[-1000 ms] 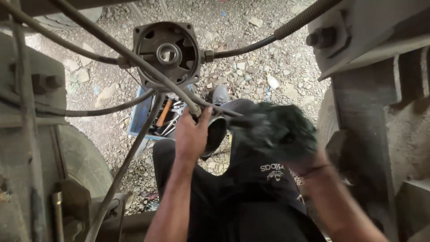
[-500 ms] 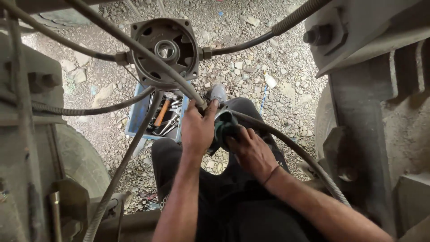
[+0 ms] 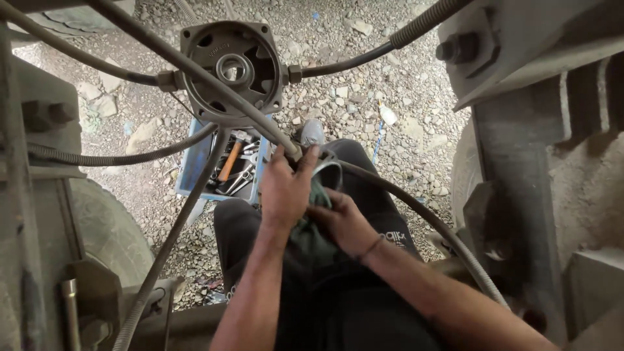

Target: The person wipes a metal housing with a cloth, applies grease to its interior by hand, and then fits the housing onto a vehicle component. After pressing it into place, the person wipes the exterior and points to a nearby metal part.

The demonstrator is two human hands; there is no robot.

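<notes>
my left hand (image 3: 286, 188) grips the pipe (image 3: 214, 81), right hand (image 3: 344, 221) clutches a rag (image 3: 318, 195); a greasy pipe could slip free.

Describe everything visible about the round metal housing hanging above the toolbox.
The round metal housing is dark grey cast metal, dusty, with a shiny central bearing bore, openings around it and four bolt ears. It faces the camera, held above the gravel by hoses joined at side fittings. A hose crosses its face. Neither hand touches it.
</notes>
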